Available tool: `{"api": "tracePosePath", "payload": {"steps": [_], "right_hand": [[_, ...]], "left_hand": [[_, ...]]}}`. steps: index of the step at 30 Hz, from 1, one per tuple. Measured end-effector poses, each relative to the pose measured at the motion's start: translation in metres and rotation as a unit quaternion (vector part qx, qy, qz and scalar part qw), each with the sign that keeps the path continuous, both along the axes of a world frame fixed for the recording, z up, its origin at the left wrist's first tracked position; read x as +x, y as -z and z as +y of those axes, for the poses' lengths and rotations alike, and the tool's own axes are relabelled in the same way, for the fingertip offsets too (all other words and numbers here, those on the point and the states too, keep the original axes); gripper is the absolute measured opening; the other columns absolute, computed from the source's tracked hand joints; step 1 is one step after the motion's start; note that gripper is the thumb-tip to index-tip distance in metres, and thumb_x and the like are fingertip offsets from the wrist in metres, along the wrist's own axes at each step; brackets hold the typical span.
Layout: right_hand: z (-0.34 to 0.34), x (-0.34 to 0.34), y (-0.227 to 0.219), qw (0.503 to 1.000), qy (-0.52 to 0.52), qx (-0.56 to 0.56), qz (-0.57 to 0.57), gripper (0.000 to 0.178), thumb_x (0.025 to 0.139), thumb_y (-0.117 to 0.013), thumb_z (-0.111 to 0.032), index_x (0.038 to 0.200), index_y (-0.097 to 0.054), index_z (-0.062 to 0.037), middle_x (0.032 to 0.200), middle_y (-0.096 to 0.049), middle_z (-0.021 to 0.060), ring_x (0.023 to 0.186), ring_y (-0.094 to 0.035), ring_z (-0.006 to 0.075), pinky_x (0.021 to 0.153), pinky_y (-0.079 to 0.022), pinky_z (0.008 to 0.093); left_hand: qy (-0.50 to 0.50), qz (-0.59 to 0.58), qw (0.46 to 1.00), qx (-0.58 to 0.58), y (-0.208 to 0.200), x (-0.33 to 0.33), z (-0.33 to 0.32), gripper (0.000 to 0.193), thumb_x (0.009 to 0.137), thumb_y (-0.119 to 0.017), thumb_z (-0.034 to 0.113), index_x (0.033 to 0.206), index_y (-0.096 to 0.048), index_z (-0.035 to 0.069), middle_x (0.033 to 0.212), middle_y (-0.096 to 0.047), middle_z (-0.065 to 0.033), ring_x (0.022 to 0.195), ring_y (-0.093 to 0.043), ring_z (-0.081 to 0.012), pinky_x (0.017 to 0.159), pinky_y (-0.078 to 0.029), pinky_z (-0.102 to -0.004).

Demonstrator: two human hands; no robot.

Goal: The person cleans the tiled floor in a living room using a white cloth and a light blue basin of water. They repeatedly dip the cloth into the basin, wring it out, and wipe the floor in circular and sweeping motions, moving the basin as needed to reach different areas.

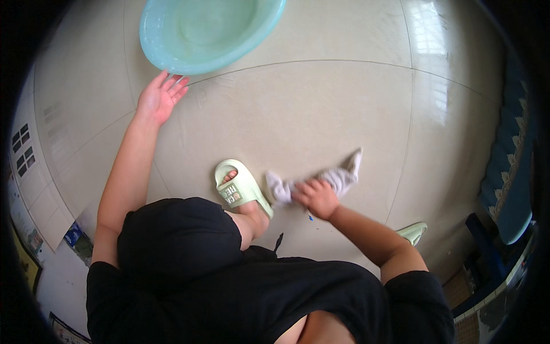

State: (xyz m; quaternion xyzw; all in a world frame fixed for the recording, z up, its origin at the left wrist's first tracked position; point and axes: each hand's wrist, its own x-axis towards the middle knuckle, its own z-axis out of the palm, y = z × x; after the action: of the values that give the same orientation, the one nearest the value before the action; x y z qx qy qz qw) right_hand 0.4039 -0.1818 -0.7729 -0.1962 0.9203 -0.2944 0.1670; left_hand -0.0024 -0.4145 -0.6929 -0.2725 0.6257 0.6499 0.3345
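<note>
A light blue plastic basin [197, 67] is at the upper left, on the tiled floor. My left hand [160, 98] reaches up to its near rim with the palm partly turned up and the fingers apart. Its fingertips are at the rim; whether they bear on it I cannot tell. Closer to me, a crumpled greyish-white cloth [342, 179] lies on the floor, one corner pointing to the far right. My right hand [318, 198] is over the middle of this cloth, fingers curled into it, slightly blurred.
Pale tiles [298, 114] make up the floor. My foot in a light green slipper [243, 186] is left of the cloth; another green slipper [413, 231] shows beyond my right forearm. Blue fabric with a lace-like trim [510, 166] hangs at the right edge.
</note>
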Motion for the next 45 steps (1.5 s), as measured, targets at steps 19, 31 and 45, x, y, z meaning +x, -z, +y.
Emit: {"api": "tracePosePath", "payload": {"steps": [19,31,45], "right_hand": [[0.369,-0.094,-0.017,0.864,0.495,0.054,-0.075,0.059,0.066,-0.059,-0.011,0.124,-0.048,-0.0137,0.122,-0.049,0.0109,0.109,-0.049,0.0273,0.093,-0.041,0.0352],[0.080,0.120,-0.015,0.957,0.203,0.116,-0.175,0.048,0.060,-0.069,-0.016,0.105,-0.055,-0.0246,0.113,-0.047,0.0088,0.099,-0.048,0.0326,0.076,-0.045,0.0440],[0.266,0.054,-0.035,0.641,0.686,-0.307,-0.158,0.062,0.071,-0.056,-0.023,0.128,-0.038,-0.0059,0.116,-0.050,0.0059,0.110,-0.044,0.0180,0.096,-0.033,0.0306]], "left_hand": [[0.010,0.008,0.999,-0.034,0.011,0.019,0.022,0.033,0.091,-0.047,0.023,0.115,-0.041,0.001,0.120,-0.045,-0.0144,0.108,-0.050,-0.0262,0.085,-0.043,-0.0354],[-0.074,-0.016,0.997,-0.012,0.042,0.007,0.007,0.036,0.090,-0.048,0.023,0.116,-0.040,-0.001,0.111,-0.047,-0.0132,0.104,-0.051,-0.0260,0.082,-0.046,-0.0341],[-0.156,0.036,0.984,-0.080,0.058,-0.010,-0.046,0.020,0.082,-0.058,0.020,0.095,-0.052,0.006,0.083,-0.057,-0.0036,0.066,-0.053,-0.0141,0.050,-0.044,-0.0264]]}}
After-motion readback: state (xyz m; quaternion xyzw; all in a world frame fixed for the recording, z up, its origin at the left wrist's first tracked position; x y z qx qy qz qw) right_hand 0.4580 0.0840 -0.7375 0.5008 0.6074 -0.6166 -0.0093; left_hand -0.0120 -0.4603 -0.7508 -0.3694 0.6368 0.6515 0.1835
